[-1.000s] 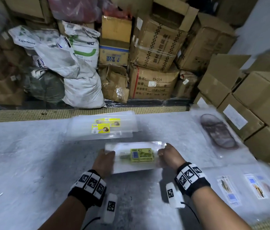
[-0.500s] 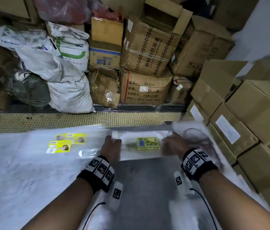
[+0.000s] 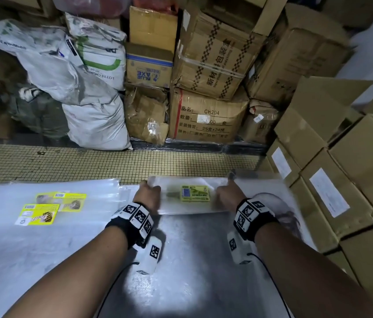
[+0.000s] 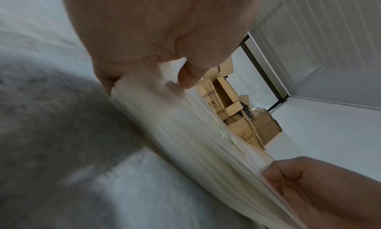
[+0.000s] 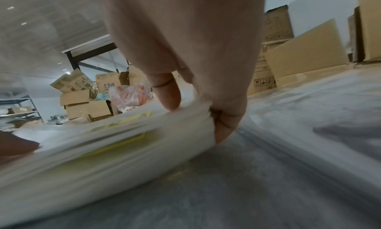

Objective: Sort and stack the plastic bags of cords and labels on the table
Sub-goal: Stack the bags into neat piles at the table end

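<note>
Two hands, left [image 3: 147, 194] and right [image 3: 226, 196], hold opposite ends of a bundle of clear bags [image 3: 190, 196] with a green label [image 3: 195, 193] above a grey tabletop [image 3: 192, 260], beside stacked cardboard boxes [image 3: 346, 171].

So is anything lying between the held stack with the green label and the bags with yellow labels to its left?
Nothing visible does. Left hand and right hand grip the stack at its ends; the yellow-label bags lie to its left, with only flat clear plastic on the table between them.
</note>
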The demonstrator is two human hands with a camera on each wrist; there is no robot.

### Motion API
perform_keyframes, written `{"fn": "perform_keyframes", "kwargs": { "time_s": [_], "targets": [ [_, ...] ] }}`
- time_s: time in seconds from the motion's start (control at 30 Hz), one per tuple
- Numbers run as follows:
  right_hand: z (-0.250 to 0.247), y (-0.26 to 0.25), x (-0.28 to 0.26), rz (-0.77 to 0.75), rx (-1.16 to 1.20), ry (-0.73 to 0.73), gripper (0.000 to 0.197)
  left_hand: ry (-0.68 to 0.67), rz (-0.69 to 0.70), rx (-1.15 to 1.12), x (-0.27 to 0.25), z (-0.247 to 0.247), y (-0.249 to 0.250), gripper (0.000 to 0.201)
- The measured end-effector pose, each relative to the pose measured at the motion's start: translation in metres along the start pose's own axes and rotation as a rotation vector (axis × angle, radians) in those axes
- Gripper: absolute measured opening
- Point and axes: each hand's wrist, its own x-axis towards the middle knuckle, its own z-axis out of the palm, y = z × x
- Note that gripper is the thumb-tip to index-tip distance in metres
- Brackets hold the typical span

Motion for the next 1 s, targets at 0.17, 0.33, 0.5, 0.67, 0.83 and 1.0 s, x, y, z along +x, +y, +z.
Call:
{"fn": "perform_keyframes", "kwargs": {
  "time_s": [0.17,0.33,0.5,0.67,0.83,1.0],
  "targets": [
    [0.006,-0.005,0.003,0.08,0.036,0.009,0.057,-0.017,-0.057,0.026,0.003,0.004,-0.002,0.045],
    [0.006,-0.001,0.007,0.059,-0.005,0.037,0.05,0.072,-0.029,0.207,0.004,0.007,-0.003,0.047],
    [0.004,0.002,0.005,0.017,0.018,0.022,0.066,0.122,0.016,0.317,0.005,0.008,-0.006,0.041],
    [0.001,0.003,0.001,-0.001,0.008,0.025,0.064,0.144,0.01,0.353,0.0,0.006,-0.003,0.044],
    [0.0,0.003,0.002,-0.018,-0.007,0.007,0.058,0.097,0.054,0.264,0.0,0.0,-0.004,0.061],
    [-0.006,0.006,-0.003,-0.067,-0.004,-0.037,0.072,0.027,0.126,0.19,-0.005,-0.014,-0.005,0.072]
  ]
}}
